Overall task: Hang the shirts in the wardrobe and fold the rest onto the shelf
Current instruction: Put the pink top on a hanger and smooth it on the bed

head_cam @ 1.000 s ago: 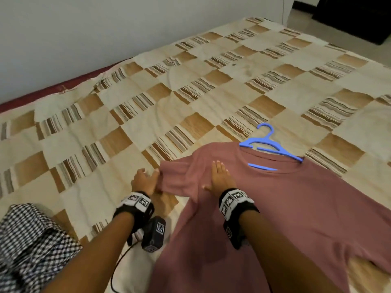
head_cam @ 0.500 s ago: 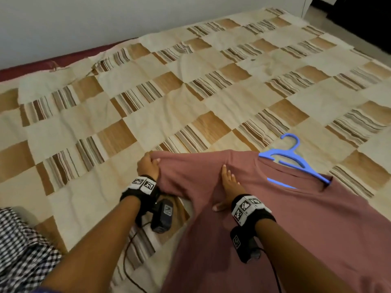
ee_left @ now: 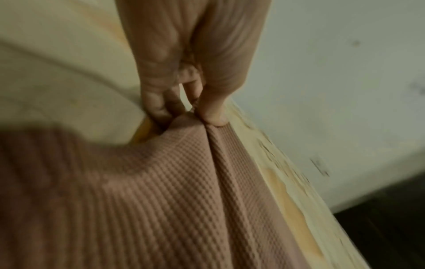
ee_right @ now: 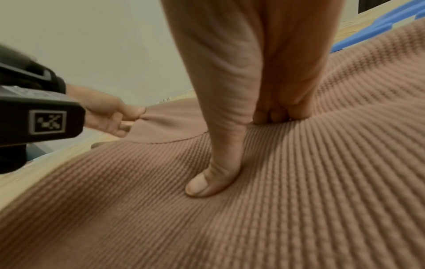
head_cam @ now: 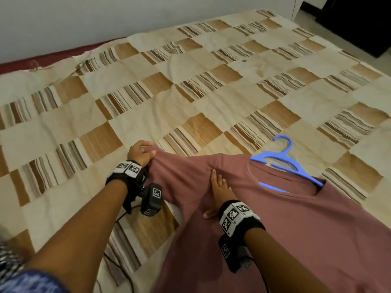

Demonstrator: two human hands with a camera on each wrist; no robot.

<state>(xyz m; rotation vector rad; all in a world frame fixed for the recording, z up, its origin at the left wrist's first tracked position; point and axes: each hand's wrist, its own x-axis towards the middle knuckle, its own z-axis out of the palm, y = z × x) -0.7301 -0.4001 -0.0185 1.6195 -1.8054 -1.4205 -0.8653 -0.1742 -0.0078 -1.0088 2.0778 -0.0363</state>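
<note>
Left hand (head_cam: 140, 154) pinching pink waffle-knit shirt (head_cam: 296, 229) sleeve, right hand (head_cam: 220, 190) flat pressing shoulder near blue hanger (head_cam: 283, 163); smoothing step, likely lifting by hanger next.

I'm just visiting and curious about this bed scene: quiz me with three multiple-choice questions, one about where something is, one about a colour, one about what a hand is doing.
1. Where does the hanger lie?
A. partly inside the shirt's neck opening
B. on the floor
C. in the left hand

2. What colour is the hanger?
A. white
B. blue
C. black

3. What is the left hand doing?
A. resting flat on the bedspread
B. holding the hanger
C. pinching the end of the shirt's sleeve

Answers:
1. A: the hanger has one arm tucked into the collar of the pink shirt, hook out on the bedspread.
2. B: it shows plainly blue.
3. C: the left hand has fingers and thumb closed on the sleeve, while the right hand presses flat on the shirt.
</note>
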